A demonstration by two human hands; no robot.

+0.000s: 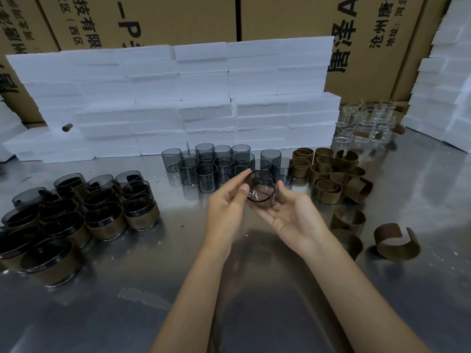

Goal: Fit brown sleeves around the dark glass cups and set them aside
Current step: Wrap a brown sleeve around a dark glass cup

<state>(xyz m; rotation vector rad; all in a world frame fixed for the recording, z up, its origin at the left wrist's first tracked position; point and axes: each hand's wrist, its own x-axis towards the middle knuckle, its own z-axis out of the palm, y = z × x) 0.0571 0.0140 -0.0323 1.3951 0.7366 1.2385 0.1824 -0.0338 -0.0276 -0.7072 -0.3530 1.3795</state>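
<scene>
A bare dark glass cup [261,188] is held tilted toward me above the middle of the steel table. My left hand [226,202] pinches its rim with thumb and fingers. My right hand [293,215] cradles the cup from below and the right, fingers curled around it. Behind the hands stands a cluster of several bare dark cups [216,164]. To the right lies a heap of brown sleeves [328,174], with loose ones [396,242] nearer me. Sleeved cups [76,215] are grouped at the left.
White foam blocks [178,98] are stacked along the back, with cardboard boxes [280,16] behind them. Clear glass beakers [364,123] stand at the back right. More foam [446,85] rises on the right edge. The steel table [178,289] is reflective.
</scene>
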